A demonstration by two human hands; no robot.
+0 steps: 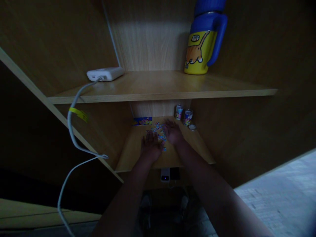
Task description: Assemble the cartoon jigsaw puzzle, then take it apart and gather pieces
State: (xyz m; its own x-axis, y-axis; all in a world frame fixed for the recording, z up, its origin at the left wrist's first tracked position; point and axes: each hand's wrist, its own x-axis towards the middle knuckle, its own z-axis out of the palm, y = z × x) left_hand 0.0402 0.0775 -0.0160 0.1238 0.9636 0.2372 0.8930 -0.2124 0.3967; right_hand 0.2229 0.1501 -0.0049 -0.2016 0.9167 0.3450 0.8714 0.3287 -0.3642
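Small colourful jigsaw puzzle pieces (161, 135) lie in a loose heap on the lower wooden shelf (133, 154). My left hand (151, 147) rests palm down at the near left of the heap, its fingers spread. On the right side, my right hand (172, 131) reaches to the pieces with its fingers stretched out. Neither hand visibly grips a piece, though what lies under the palms is hidden. Behind the heap, a printed picture card (142, 121) leans at the back left. Two small printed cans (179, 112) stand at the back right, with a round metal lid (192, 127) beside them.
Above my hands, an upper shelf (158, 95) carries a white power bank (106, 74) and a blue-and-yellow bottle (201, 46). A white cable (71, 128) hangs down at the left. Below the lower shelf sits a white device (165, 175) with a lit display.
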